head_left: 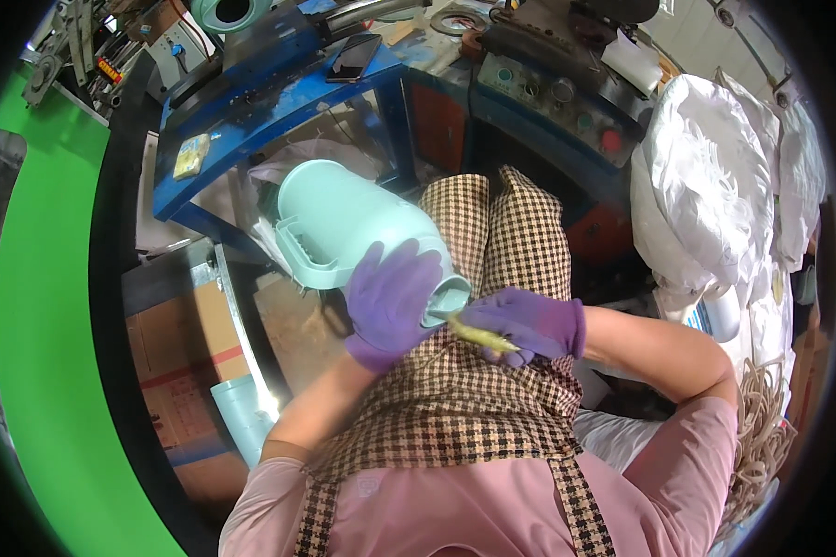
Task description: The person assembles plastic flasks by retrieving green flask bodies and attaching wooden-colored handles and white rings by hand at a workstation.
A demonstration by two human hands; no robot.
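Note:
A pale teal plastic jug (344, 213) lies tilted over my lap, its looped handle at the left and its narrow open end towards me. My left hand (390, 302), in a purple glove, grips the jug beside that opening, fingers spread along its wall. In my gloved right hand (527, 320) is a thin tool with a yellowish, wrapped-looking handle (481, 336). The tool's front end meets the rim of the jug's opening; its tip is too small to make out. A checked apron (474, 408) covers my lap under both hands.
Ahead stands a blue metal bench (260, 121) with a phone (353, 58) and a yellowish block (191, 156). A machine control panel (557, 102) is beyond my knees. White sacks (706, 186) stand right, a teal container (241, 413) and cardboard boxes (186, 334) left.

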